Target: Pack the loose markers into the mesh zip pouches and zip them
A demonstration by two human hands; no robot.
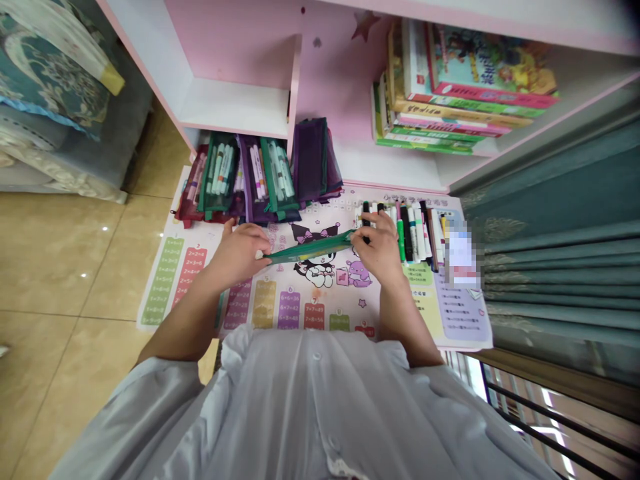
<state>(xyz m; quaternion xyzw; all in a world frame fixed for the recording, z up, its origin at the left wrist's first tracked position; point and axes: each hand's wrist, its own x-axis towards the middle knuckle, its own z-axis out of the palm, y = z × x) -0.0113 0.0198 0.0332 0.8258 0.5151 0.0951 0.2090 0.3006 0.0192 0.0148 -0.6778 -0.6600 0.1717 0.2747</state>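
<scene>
A green zippered pouch is stretched between my two hands above the printed desk mat. Its left end is pinched by my left hand, with the fingers closed. My right hand grips the other end, close to a row of markers lying side by side. Whatever is inside the pouch is hard to make out. Several mesh pouches with pens inside, among them a green pouch, lie beyond my left hand. Beside them a stack of dark purple mesh pouches leans against the shelf back.
A pink and white shelf unit rises behind the desk mat. Books are piled on its right side. A blurred-out phone-like thing lies right of the markers. Teal curtains hang at the right, and a grey sofa stands left.
</scene>
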